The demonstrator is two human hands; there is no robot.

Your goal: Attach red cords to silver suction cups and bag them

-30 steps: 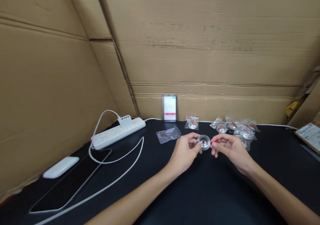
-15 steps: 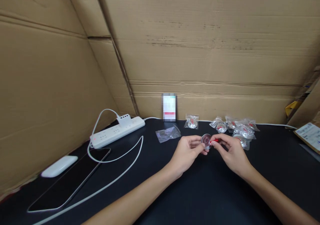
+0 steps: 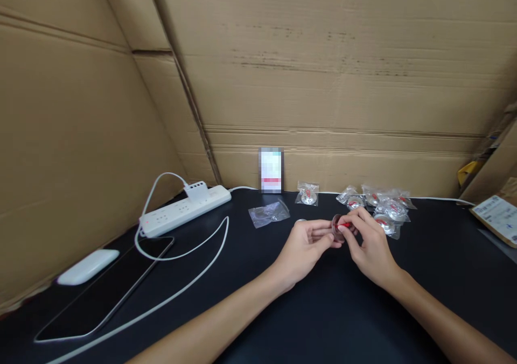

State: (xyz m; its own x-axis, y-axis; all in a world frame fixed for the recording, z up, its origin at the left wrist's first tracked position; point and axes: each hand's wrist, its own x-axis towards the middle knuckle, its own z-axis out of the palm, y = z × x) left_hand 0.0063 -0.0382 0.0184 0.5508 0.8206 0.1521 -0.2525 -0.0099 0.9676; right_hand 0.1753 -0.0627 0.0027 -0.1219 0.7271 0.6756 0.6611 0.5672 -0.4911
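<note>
My left hand (image 3: 305, 245) pinches a shiny round metal disc (image 3: 335, 227) by its edge, between thumb and fingers. The disc is turned nearly edge-on, its face towards the right. Close against that face, my right hand (image 3: 369, 240) pinches a small red piece (image 3: 346, 224) between thumb and index finger. The fingers hide much of both parts, and whether the red piece sits in the disc I cannot tell. Just behind my left hand, the rim of another silver round thing (image 3: 301, 221) peeks out on the black table.
Several bagged metal discs with red pieces (image 3: 391, 209) lie at the back right, and one more bag (image 3: 308, 194) further left. A crumpled clear bag (image 3: 269, 213), a propped screen (image 3: 271, 171), a white power strip (image 3: 186, 210), a cable, a dark tablet (image 3: 109, 294) and a white case (image 3: 89, 267) are around.
The disc has turned from face-on to nearly edge-on. My right hand has brought the red piece from beside the disc up against its face. The view has shifted slightly.
</note>
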